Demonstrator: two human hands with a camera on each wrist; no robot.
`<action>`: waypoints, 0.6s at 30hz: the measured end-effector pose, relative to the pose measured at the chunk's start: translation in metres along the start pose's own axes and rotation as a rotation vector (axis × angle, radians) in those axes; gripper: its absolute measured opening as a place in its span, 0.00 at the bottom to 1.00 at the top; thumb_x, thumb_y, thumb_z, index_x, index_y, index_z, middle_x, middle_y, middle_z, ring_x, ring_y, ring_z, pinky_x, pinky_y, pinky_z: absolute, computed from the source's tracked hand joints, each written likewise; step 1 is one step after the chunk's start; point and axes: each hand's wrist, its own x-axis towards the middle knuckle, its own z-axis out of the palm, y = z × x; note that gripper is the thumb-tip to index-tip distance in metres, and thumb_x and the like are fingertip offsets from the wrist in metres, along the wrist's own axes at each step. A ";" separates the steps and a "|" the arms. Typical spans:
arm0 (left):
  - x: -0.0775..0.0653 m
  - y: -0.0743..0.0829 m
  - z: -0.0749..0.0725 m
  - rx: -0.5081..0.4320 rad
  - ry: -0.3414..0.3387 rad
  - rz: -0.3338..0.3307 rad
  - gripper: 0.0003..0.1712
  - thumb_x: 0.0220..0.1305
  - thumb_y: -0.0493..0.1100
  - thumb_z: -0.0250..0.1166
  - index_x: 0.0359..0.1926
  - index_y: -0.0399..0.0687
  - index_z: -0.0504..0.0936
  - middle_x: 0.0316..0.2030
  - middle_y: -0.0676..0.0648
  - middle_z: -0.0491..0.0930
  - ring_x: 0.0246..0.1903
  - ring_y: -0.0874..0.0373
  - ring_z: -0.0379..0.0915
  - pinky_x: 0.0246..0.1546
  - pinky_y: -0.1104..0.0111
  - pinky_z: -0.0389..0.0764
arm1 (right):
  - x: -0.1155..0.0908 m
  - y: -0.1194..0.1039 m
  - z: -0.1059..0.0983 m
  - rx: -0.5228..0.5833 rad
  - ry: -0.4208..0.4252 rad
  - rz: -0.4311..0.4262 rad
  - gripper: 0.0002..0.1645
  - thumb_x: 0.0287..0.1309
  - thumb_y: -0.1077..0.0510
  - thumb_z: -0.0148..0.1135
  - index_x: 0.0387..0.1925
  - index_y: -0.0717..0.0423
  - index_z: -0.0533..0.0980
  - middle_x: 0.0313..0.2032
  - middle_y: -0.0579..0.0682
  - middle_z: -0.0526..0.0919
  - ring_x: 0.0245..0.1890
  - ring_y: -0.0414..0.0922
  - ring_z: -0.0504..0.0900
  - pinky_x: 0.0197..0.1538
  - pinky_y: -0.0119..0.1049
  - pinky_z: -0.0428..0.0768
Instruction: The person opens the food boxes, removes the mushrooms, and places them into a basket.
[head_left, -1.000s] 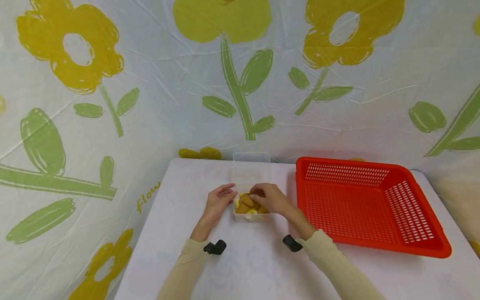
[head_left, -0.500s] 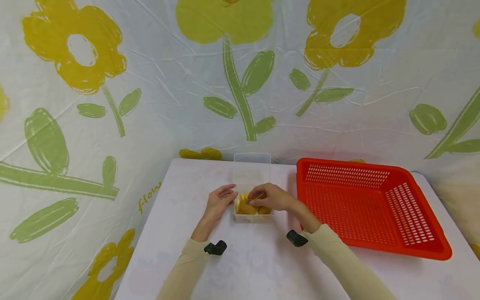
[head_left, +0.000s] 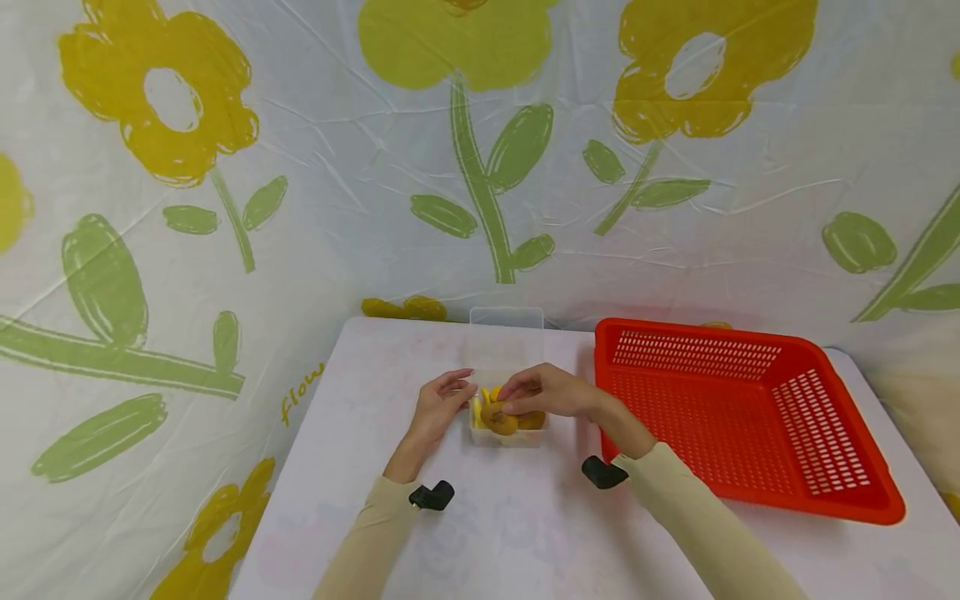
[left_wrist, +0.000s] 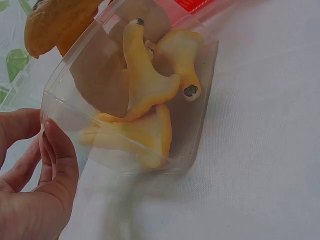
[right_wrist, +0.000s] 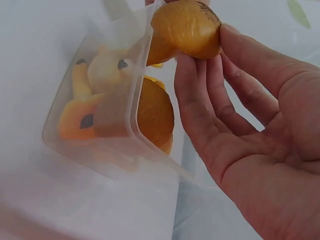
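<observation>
A clear plastic box (head_left: 506, 439) stands on the table with its lid (head_left: 506, 337) raised at the back. Inside it are several mushrooms, among them a yellow mushroom (left_wrist: 177, 55) with a dark-tipped stem and one with a brown cap (right_wrist: 155, 112). My left hand (head_left: 437, 406) is at the box's left side; in the left wrist view its thumb and fingertips pinch the rim. Between the thumb and fingers of my right hand (head_left: 551, 392) is a brown mushroom (right_wrist: 187, 30), tilted over the box's rim. Part of the contents is hidden behind the right hand.
A large red plastic basket (head_left: 697, 425) with perforated walls stands right of the box, close to the right forearm. Behind the table (head_left: 375, 542) hangs a white cloth (head_left: 330, 208) printed with yellow flowers.
The right hand has raised the brown mushroom from among the others and drawn it slightly to the right and toward me. The left hand stays at the box's left side.
</observation>
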 end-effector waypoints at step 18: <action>0.003 -0.006 -0.001 -0.016 0.011 0.019 0.22 0.69 0.36 0.69 0.62 0.35 0.80 0.41 0.45 0.81 0.38 0.58 0.78 0.42 0.71 0.84 | -0.003 0.004 -0.002 0.086 -0.062 -0.050 0.18 0.71 0.58 0.64 0.58 0.60 0.81 0.53 0.54 0.84 0.52 0.50 0.81 0.55 0.40 0.83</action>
